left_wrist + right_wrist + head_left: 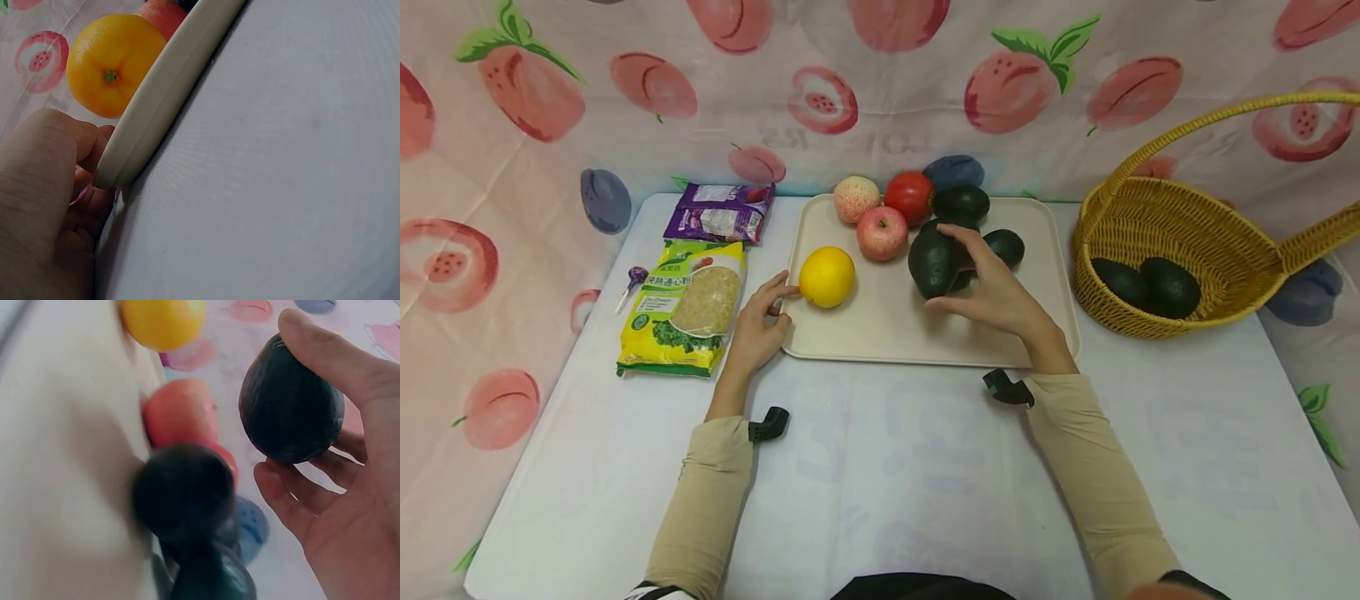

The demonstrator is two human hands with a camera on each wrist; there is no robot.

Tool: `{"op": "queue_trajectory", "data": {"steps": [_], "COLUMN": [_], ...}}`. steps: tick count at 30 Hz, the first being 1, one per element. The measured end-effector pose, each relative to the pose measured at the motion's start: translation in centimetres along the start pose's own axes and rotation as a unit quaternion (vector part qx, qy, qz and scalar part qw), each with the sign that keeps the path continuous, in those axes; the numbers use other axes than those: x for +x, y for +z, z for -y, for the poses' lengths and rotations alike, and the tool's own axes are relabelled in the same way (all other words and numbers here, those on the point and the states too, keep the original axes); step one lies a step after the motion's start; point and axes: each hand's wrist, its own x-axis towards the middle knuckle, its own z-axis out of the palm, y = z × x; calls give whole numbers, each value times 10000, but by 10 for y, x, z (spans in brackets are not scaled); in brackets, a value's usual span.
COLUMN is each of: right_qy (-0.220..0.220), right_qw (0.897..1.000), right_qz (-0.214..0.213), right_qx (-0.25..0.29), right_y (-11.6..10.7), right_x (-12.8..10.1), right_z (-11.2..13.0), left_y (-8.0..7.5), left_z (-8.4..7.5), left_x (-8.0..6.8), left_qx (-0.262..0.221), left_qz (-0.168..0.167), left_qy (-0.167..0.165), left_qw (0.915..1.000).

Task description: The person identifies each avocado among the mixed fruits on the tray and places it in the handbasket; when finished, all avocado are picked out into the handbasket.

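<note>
In the head view my right hand (pixel 1003 292) holds a dark green avocado (pixel 931 262) above the beige tray (pixel 880 340), thumb on one side and fingers on the other. The right wrist view shows this avocado (pixel 290 403) raised clear of the others. My left hand (pixel 758 327) grips the tray's left rim, beside an orange (pixel 827 277); the left wrist view shows its thumb and fingers about the tray corner (pixel 134 147). Several more avocados (pixel 961 202) lie on the tray, partly hidden by my right hand, near an apple (pixel 882 233), a red round fruit (pixel 909 197) and a peach (pixel 856 199).
Right of the tray stands a yellow wicker basket (pixel 1217 319) with a tall handle and two avocados (pixel 1169 287) inside. To the left lie a yellow pasta bag (pixel 681 308), a purple packet (pixel 720 212) and a lollipop (pixel 637 275). Fruit-print cloth rises behind the white table (pixel 887 467).
</note>
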Motion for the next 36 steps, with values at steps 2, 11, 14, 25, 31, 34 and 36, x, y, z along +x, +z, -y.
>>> {"op": "queue_trajectory", "data": {"steps": [2,11,14,25,31,34,36], "right_qy": [41,493,440,455,615,596,568], "right_qw": [10000,9986,9988,9979,9963,9960,9957], "right_qz": [-60,-175,-195,-466,-585,-655,-716], "right_qx": [-34,-20,-7,73,136,115,124], "right_y": [-7,-35,-42,-63,-75,-81,-85], "right_x": [-2,-13,-17,-24,-31,-35,-37], "right_z": [0,21,29,30,33,34,33], "left_y": [0,1,1,1,0,0,1], "left_z": [0,0,0,1,1,1,1], "left_x": [0,0,0,0,0,0,0], "left_qx": [4,-5,4,-36,-21,-37,-37], "left_qz": [-1,-27,-27,-46,-39,-32,-34], "left_qy": [8,43,54,51,18,25,41], "left_qw": [10000,10000,10000,10000,10000,10000,10000]}}
